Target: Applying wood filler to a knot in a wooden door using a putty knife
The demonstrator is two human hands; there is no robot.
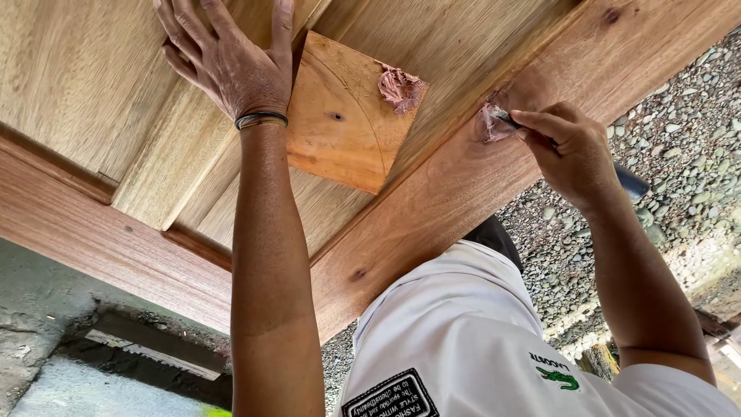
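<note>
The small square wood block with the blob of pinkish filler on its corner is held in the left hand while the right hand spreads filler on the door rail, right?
Not quite. In the head view the small square wood block lies loose on the door panel; the left hand rests flat beside it. The right hand does spread filler.

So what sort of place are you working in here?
Probably an outdoor carpentry yard. A panelled wooden door lies flat above loose gravel, and the right hand spreads pinkish wood filler from a scrap board.

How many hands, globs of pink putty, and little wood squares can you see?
Hands: 2, left hand and right hand
Putty globs: 2, one on the wood square, one on the door frame
Wood squares: 1
Total: 5
</note>
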